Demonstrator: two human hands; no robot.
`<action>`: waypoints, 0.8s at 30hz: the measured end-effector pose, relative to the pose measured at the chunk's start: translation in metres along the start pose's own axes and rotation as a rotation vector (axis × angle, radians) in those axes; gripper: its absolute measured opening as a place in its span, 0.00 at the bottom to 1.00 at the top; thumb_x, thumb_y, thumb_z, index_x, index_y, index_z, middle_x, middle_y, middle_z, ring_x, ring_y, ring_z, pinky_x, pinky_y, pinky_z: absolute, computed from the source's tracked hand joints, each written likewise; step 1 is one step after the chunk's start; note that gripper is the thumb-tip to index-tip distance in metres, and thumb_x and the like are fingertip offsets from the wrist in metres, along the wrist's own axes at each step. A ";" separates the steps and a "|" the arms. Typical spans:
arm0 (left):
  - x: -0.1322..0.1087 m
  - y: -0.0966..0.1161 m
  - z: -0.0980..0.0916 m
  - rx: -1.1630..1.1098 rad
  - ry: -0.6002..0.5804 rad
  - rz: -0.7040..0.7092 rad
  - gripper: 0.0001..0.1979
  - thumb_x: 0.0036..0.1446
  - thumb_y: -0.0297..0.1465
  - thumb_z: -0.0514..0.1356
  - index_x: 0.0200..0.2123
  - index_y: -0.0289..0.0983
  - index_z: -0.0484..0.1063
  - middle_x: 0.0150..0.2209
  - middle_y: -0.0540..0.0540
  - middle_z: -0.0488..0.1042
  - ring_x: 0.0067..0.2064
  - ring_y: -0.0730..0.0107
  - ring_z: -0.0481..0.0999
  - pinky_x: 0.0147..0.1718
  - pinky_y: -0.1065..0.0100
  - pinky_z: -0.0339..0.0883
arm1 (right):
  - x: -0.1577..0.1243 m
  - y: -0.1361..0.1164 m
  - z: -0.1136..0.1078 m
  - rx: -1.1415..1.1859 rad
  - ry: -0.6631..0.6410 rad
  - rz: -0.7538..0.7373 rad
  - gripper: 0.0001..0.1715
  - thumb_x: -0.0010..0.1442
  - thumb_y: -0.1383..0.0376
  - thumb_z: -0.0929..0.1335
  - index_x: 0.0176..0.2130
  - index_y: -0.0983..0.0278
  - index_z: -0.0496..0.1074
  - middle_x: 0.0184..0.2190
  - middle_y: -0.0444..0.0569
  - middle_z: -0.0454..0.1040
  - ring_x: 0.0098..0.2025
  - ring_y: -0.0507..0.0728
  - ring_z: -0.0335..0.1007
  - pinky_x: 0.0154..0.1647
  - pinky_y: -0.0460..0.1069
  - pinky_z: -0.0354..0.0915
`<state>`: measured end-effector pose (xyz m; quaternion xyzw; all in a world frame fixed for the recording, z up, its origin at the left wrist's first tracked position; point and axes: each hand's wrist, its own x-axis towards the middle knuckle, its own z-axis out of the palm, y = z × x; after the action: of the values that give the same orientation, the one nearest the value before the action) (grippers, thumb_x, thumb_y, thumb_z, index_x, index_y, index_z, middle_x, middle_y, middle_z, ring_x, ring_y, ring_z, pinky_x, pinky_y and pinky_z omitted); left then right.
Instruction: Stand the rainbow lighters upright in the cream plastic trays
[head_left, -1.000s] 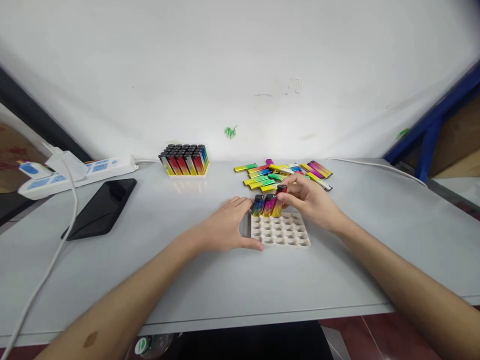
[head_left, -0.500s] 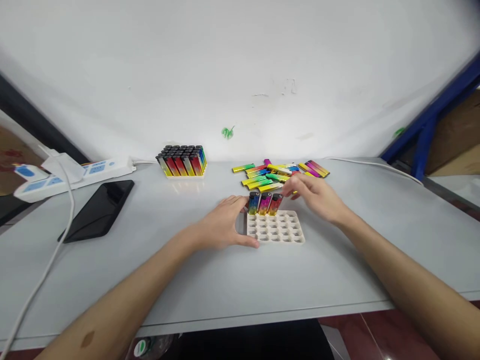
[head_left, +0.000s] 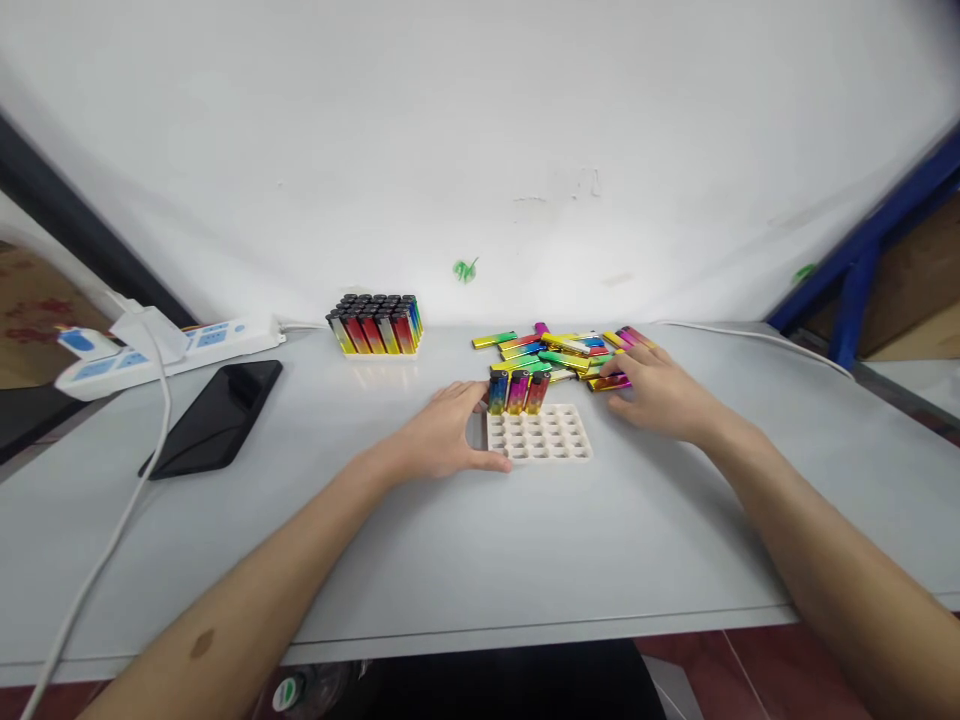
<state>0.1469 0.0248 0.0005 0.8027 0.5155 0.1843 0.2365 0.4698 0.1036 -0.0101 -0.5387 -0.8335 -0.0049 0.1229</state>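
Note:
At the left edge of a white slotted tray point(head_left: 551, 452), my left hand point(head_left: 446, 435) grips with its thumb by the near corner and its fingers by the far one. Three lighters stand upright in the tray's back row: a blue one point(head_left: 497, 392), a magenta one point(head_left: 517, 392) and a red one point(head_left: 537, 393), all with black tops. My right hand point(head_left: 656, 392) rests at the right side of a loose pile of shiny lighters point(head_left: 566, 345). Its fingers and thumb are apart around a red-and-gold lighter point(head_left: 606, 382) lying flat; the hand partly covers that lighter.
A second tray filled with upright lighters point(head_left: 377, 325) stands by the wall. To the left lie a black phone point(head_left: 217, 418) and a white power strip point(head_left: 180, 355) with a cable point(head_left: 127, 530). Another thin cable point(head_left: 757, 337) runs along the back right.
My right hand has moved from beside the red lighter in the tray rightward to the pile's right side. My left hand stays at the tray. The view has shifted slightly.

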 end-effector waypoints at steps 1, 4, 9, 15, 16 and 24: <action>0.000 0.000 0.000 0.002 -0.002 -0.004 0.36 0.44 0.55 0.71 0.49 0.39 0.67 0.52 0.39 0.73 0.54 0.46 0.72 0.53 0.52 0.67 | 0.000 0.002 -0.001 -0.012 -0.002 0.006 0.19 0.54 0.64 0.69 0.47 0.61 0.77 0.51 0.59 0.75 0.59 0.73 0.66 0.57 0.63 0.65; 0.000 0.000 0.000 0.012 -0.008 -0.004 0.35 0.45 0.55 0.71 0.47 0.39 0.67 0.52 0.39 0.73 0.54 0.46 0.72 0.53 0.52 0.67 | 0.001 0.007 -0.005 -0.014 -0.023 0.000 0.14 0.55 0.63 0.68 0.43 0.60 0.77 0.45 0.56 0.79 0.57 0.72 0.66 0.54 0.63 0.65; 0.000 0.000 0.000 0.009 -0.012 -0.010 0.34 0.45 0.54 0.71 0.46 0.39 0.66 0.52 0.39 0.73 0.54 0.46 0.72 0.53 0.53 0.67 | 0.002 -0.005 -0.009 0.086 -0.136 -0.065 0.12 0.65 0.58 0.64 0.38 0.60 0.74 0.41 0.54 0.79 0.45 0.65 0.73 0.44 0.56 0.66; 0.001 0.000 0.000 0.011 -0.015 -0.015 0.34 0.45 0.53 0.71 0.46 0.39 0.66 0.52 0.39 0.72 0.54 0.46 0.71 0.53 0.53 0.66 | 0.001 -0.033 -0.011 0.311 -0.060 0.040 0.19 0.72 0.59 0.57 0.35 0.62 0.69 0.33 0.51 0.75 0.32 0.58 0.68 0.33 0.53 0.61; 0.001 0.001 0.000 0.012 -0.016 -0.014 0.33 0.46 0.53 0.71 0.46 0.39 0.66 0.52 0.39 0.72 0.54 0.46 0.71 0.53 0.53 0.66 | 0.000 -0.036 -0.012 0.388 -0.037 0.046 0.20 0.72 0.58 0.57 0.36 0.62 0.70 0.31 0.49 0.74 0.31 0.57 0.67 0.33 0.52 0.60; 0.001 0.003 -0.001 0.019 -0.002 -0.009 0.32 0.45 0.54 0.70 0.43 0.40 0.66 0.50 0.40 0.73 0.52 0.47 0.72 0.51 0.54 0.67 | 0.000 -0.040 -0.016 1.144 0.079 0.105 0.18 0.60 0.51 0.74 0.42 0.61 0.79 0.32 0.46 0.73 0.33 0.54 0.65 0.38 0.52 0.64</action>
<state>0.1487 0.0250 0.0029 0.8029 0.5205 0.1775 0.2301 0.4369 0.0841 0.0101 -0.4266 -0.6705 0.4325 0.4259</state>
